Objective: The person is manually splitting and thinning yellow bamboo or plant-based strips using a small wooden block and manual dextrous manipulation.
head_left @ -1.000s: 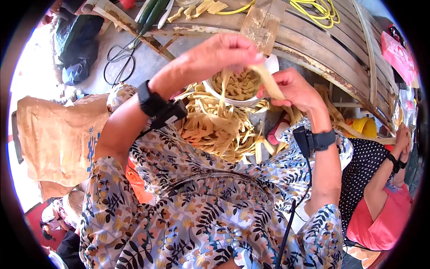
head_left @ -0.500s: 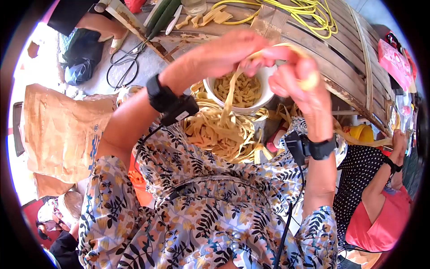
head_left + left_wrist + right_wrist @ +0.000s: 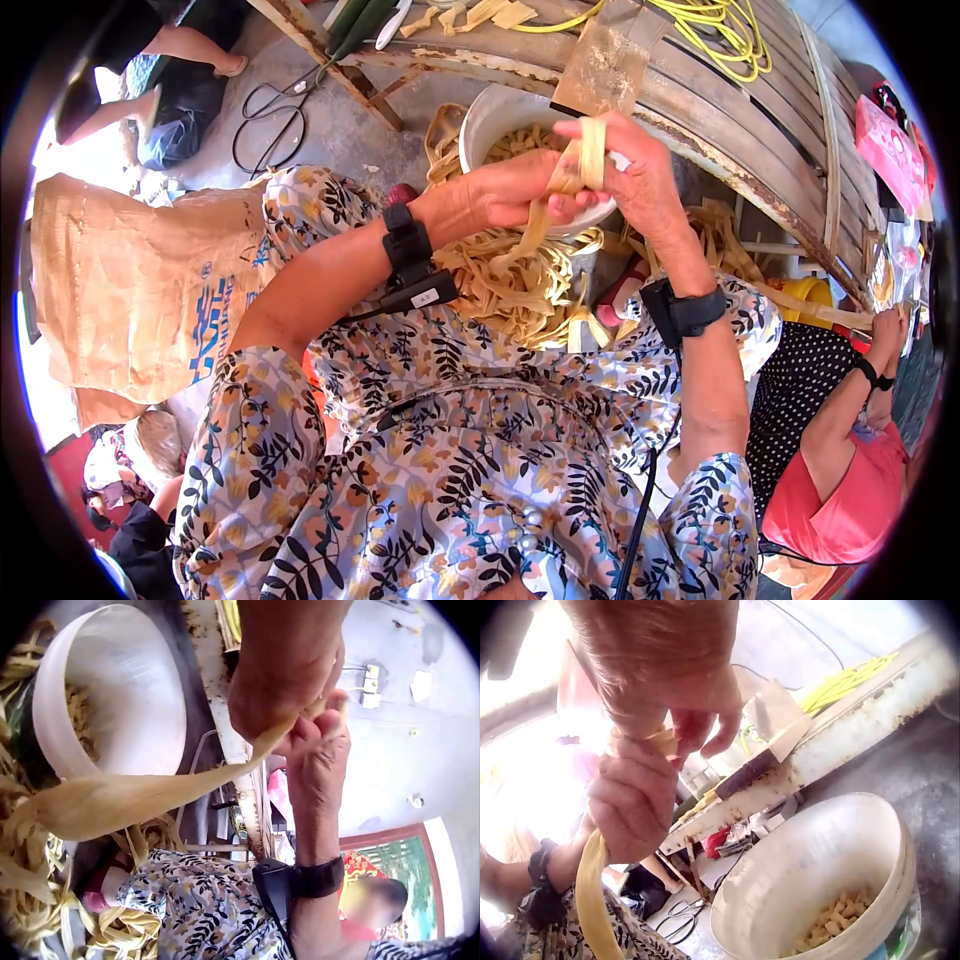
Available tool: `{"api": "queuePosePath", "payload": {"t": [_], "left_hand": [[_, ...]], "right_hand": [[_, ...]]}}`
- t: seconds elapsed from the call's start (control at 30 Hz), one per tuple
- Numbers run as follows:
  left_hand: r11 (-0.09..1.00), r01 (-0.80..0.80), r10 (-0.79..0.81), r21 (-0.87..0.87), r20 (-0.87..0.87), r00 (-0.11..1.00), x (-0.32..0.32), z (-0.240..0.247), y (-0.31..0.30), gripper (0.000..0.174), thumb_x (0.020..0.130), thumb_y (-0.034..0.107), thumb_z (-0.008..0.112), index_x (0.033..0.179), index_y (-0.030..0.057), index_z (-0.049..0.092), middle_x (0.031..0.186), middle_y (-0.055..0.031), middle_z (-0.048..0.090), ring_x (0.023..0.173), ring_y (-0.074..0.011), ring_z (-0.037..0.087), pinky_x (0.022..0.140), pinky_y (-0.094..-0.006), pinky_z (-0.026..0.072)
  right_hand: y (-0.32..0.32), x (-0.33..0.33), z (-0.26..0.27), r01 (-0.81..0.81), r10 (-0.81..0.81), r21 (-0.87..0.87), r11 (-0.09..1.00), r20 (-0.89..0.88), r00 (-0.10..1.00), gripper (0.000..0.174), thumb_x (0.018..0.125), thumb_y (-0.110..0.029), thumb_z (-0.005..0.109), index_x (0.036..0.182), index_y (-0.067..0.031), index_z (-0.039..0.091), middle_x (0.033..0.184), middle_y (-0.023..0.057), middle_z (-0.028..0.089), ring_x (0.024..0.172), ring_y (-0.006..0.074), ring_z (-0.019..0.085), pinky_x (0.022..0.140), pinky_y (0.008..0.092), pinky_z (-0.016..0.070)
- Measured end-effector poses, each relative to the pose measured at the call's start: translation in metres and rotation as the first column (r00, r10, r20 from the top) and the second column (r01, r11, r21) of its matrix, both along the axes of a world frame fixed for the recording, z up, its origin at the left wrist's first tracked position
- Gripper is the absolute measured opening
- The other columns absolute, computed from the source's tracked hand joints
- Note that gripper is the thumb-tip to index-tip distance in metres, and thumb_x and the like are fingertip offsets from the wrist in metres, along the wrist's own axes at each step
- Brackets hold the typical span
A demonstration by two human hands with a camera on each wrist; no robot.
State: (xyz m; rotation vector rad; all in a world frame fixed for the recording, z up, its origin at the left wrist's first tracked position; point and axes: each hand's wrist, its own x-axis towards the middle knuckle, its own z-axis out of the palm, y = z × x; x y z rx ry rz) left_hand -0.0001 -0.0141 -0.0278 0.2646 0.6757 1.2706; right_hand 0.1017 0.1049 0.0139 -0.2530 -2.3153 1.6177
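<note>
A long, flat yellowish strip (image 3: pixel 593 155) loops over the fingers of my right hand (image 3: pixel 640 175), which grips it above the white bucket (image 3: pixel 482 118). My left hand (image 3: pixel 515 190) meets it from the left, its fingers curled round the same strip. From the hands the strip (image 3: pixel 135 802) hangs down to a tangled pile of strips (image 3: pixel 515 290) in front of the bucket. Short knotted pieces (image 3: pixel 840 919) lie inside the bucket in the right wrist view. Where the fingers overlap, the strip is partly hidden.
Behind the bucket stands a slatted bench (image 3: pixel 740 150) with a board (image 3: pixel 605 70), yellow cord (image 3: pixel 735 45) and short pieces (image 3: pixel 490 12). A brown sack (image 3: pixel 130 290) is at the left, scissors-like black loops (image 3: pixel 270 125) on the floor. Another person (image 3: pixel 840 480) sits at the right.
My hands have come together lower over the bucket, and the strip now forms a loop over the right fingers. At the upper left, another person's legs have shifted.
</note>
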Motion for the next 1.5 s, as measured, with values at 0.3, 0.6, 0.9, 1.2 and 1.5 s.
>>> {"api": "queuePosePath", "payload": {"t": [0.3,0.6,0.9,1.2,1.5], "left_hand": [[0.887,-0.421,0.438,0.191,-0.636,0.635,0.001,0.023,0.003,0.027,0.089,0.027,0.046,0.093,0.0022,0.057,0.069,0.0025,0.053,0.056,-0.0037,0.045,0.052,-0.0170,0.0357],[0.951,-0.211,0.275,0.226,-0.930,0.244,-0.003,0.010,0.006,0.036,0.087,0.032,0.049,0.081,-0.0025,0.059,0.062,-0.0013,0.052,0.053,-0.0066,0.048,0.047,-0.0215,0.0377],[0.963,-0.264,0.262,0.050,-0.397,0.880,-0.002,0.024,0.007,0.025,0.087,0.027,0.052,0.089,0.0038,0.059,0.062,0.0074,0.041,0.048,-0.0011,0.027,0.043,-0.0166,0.0215],[0.996,-0.090,0.094,0.029,-0.365,0.926,-0.014,0.018,-0.002,0.025,0.091,0.025,0.046,0.078,0.0052,0.055,0.056,0.0099,0.031,0.045,-0.0013,0.022,0.042,-0.0170,0.0188],[0.996,0.025,-0.041,0.080,0.212,0.976,-0.019,0.001,-0.005,0.025,0.093,0.027,0.040,0.073,0.0115,0.042,0.053,0.0099,0.025,0.039,-0.0008,0.021,0.039,-0.0170,0.0192]], "right_hand": [[0.001,-0.006,-0.004,0.236,-0.243,0.077,0.969,0.095,0.965,0.020,0.076,-0.024,0.063,0.078,-0.0041,0.065,0.058,0.0059,0.059,0.049,0.0155,0.052,0.051,0.0267,0.0413],[-0.003,-0.004,-0.027,0.302,-0.284,0.363,0.882,-0.103,0.953,0.011,0.069,-0.006,0.060,0.077,0.0003,0.063,0.088,0.0076,0.062,0.076,0.0246,0.058,0.068,0.0292,0.0455],[0.012,0.002,-0.008,0.306,-0.431,-0.578,0.757,-0.088,0.898,0.015,0.077,-0.004,0.060,0.091,0.0020,0.063,0.102,0.0083,0.060,0.090,0.0104,0.055,0.076,0.0242,0.0465],[0.034,0.012,-0.013,0.376,-0.431,-0.715,0.590,0.115,0.895,0.021,0.078,-0.010,0.063,0.096,0.0011,0.062,0.098,0.0067,0.061,0.087,0.0103,0.056,0.077,0.0227,0.0460],[0.023,0.010,-0.001,0.270,-0.214,-0.674,0.688,0.168,0.962,0.021,0.079,-0.017,0.064,0.096,-0.0057,0.062,0.088,0.0010,0.060,0.083,0.0070,0.055,0.065,0.0200,0.0479]]}}
